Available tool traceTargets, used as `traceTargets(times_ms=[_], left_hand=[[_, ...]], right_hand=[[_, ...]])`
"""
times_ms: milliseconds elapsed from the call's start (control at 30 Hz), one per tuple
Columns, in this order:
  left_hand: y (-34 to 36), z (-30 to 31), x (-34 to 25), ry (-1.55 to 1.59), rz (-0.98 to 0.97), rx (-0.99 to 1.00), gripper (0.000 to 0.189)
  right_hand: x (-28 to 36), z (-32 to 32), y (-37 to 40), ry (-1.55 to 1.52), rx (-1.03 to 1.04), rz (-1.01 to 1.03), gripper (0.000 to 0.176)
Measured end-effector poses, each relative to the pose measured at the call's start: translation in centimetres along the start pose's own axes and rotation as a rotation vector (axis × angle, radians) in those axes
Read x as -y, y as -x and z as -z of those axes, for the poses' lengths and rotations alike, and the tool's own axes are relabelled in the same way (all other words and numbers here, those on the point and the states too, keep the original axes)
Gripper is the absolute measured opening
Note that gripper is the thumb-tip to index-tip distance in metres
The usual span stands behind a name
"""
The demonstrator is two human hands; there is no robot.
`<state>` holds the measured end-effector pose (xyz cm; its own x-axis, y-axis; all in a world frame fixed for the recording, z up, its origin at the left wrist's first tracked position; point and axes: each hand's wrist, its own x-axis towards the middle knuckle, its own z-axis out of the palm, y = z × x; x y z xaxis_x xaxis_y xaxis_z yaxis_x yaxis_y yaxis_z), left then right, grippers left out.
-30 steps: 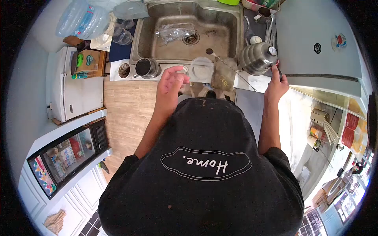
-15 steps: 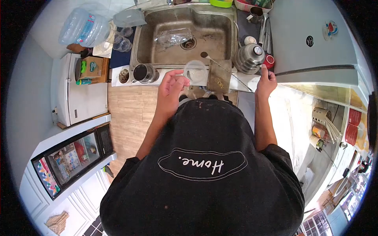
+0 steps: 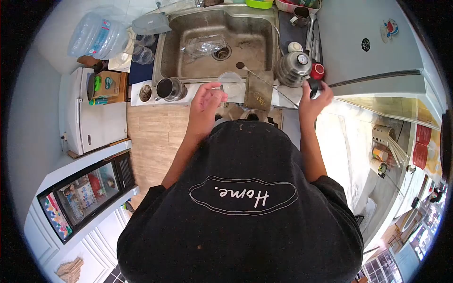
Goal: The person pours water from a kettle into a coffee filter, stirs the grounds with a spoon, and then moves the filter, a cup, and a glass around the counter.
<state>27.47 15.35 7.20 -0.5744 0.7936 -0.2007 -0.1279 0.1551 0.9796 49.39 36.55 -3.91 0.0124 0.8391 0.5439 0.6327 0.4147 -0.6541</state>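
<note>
A clear cup (image 3: 232, 87) is at the counter's front edge, its left side behind the curled fingers of my left hand (image 3: 205, 103), which pinch at its rim. My right hand (image 3: 316, 103) has thumb and fingers apart on either side of a black handle (image 3: 313, 86) beside the steel kettle (image 3: 288, 70). The kettle stands upright at the sink's right corner. Between cup and kettle lies a brown cloth (image 3: 258, 93) with gold letters, crossed by a long-handled spoon (image 3: 264, 79). Left of my left hand stands a glass pitcher (image 3: 175, 89) with dark contents.
Ahead is a steel sink (image 3: 168, 56) holding crumpled clear plastic (image 3: 203, 45). A small cup (image 3: 145, 93) with brownish contents stands at the counter's left end. Right of the kettle are a red cup (image 3: 317, 71) and metal utensils (image 3: 311, 35). A fridge (image 3: 363, 66) bounds the right side.
My right hand's fingers have spread, and the black handle now shows between them. My left hand has shifted slightly right over the clear cup's edge. The whole view has slid a little left.
</note>
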Motion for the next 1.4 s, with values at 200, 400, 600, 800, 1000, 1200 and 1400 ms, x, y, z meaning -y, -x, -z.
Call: traceTargets(times_ms=[200,400,600,800,1000,1200,1400], left_hand=[[0.1,0.6,0.8,-0.016,0.049,-0.003,0.027],[0.1,0.3,0.9,0.031,0.068,0.034,0.027],[0.1,0.7,1.1,0.014,0.074,0.047,0.027],[0.7,1.6,1.4,-0.006,0.096,0.044,0.027],[0.7,2.3,2.0,0.011,0.129,0.014,0.027],[0.9,2.3,2.3,0.024,0.133,-0.004,0.027],[1.6,3.0,3.4,0.043,0.123,-0.066,0.025]], right_hand=[[-0.2,3.2,4.8,0.095,0.318,0.206,0.043],[-0.4,-0.6,6.6,0.089,0.615,0.208,0.035],[-0.8,-3.6,6.6,0.275,0.674,0.249,0.031],[-1.8,-4.9,6.8,0.365,0.711,0.262,0.021],[-2.2,-4.9,6.9,0.279,0.722,0.247,0.016],[-1.6,-4.4,7.0,0.081,0.613,0.212,0.014],[2.8,-1.6,4.3,-0.056,0.534,0.195,0.014]])
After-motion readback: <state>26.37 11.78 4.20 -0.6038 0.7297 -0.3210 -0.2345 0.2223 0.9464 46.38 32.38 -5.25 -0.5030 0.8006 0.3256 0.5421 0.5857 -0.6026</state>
